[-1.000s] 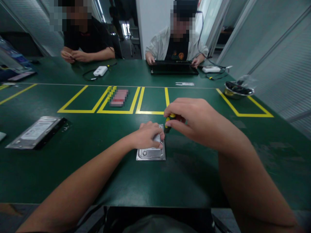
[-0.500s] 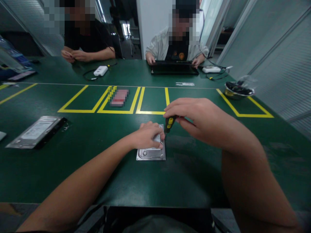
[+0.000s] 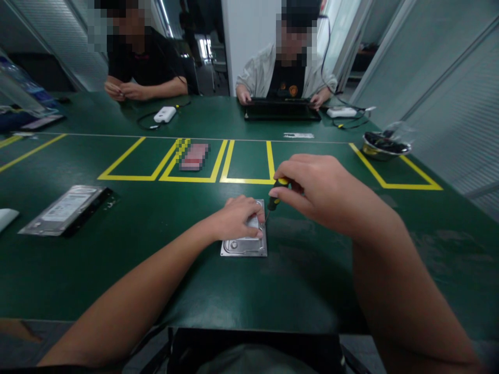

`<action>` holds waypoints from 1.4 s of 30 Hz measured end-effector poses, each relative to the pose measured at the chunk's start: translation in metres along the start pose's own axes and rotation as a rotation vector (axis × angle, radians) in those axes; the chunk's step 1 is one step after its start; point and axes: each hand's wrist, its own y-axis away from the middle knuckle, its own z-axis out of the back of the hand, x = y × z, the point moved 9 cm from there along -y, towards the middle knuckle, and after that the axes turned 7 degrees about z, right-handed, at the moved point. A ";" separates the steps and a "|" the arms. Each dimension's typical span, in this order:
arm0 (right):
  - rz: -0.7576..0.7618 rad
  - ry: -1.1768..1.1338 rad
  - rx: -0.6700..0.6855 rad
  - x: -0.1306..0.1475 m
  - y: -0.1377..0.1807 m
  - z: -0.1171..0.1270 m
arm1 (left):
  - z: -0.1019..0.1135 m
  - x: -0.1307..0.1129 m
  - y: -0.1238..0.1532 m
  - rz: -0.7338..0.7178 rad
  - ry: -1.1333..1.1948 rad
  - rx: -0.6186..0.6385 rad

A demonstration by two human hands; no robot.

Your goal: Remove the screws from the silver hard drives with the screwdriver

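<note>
A silver hard drive (image 3: 245, 248) with a white label lies flat on the green table in front of me. My left hand (image 3: 242, 218) lies across its upper part, thumb and fingers gripping it near the right edge and covering much of the label. In my right hand (image 3: 312, 182) is a small black-and-yellow screwdriver (image 3: 276, 196), pinched by the handle between thumb and fingers. The screwdriver leans, its thin shaft pointing down and left to the drive's right edge. Whether the tip sits in a screw is too small to tell.
Another hard drive (image 3: 68, 210) lies to the left, beside a white object (image 3: 7, 218) at the frame edge. Yellow tape outlines (image 3: 247, 181) cross the table beyond my hands. A metal bowl (image 3: 385, 145) of dark things stands at right. Two people sit opposite, one holding a black device (image 3: 283, 110).
My right hand has shifted slightly right, its fingers now curled lower round the screwdriver handle, which leans more. My left hand stays on the hard drive. The whole view has moved a little.
</note>
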 end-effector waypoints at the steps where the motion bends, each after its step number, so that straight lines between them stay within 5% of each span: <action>1: 0.004 -0.008 0.000 0.001 0.000 0.000 | 0.001 0.000 0.000 -0.004 -0.001 -0.013; 8: 0.142 -0.122 -0.011 0.013 0.000 0.002 | 0.010 -0.007 0.014 -0.066 -0.084 -0.105; 19: 0.115 -0.131 0.029 0.008 0.006 0.005 | 0.015 0.004 0.047 -0.186 0.069 -0.114; 42: 0.093 -0.135 -0.031 0.004 0.004 0.008 | 0.014 0.001 0.051 -0.174 0.008 -0.152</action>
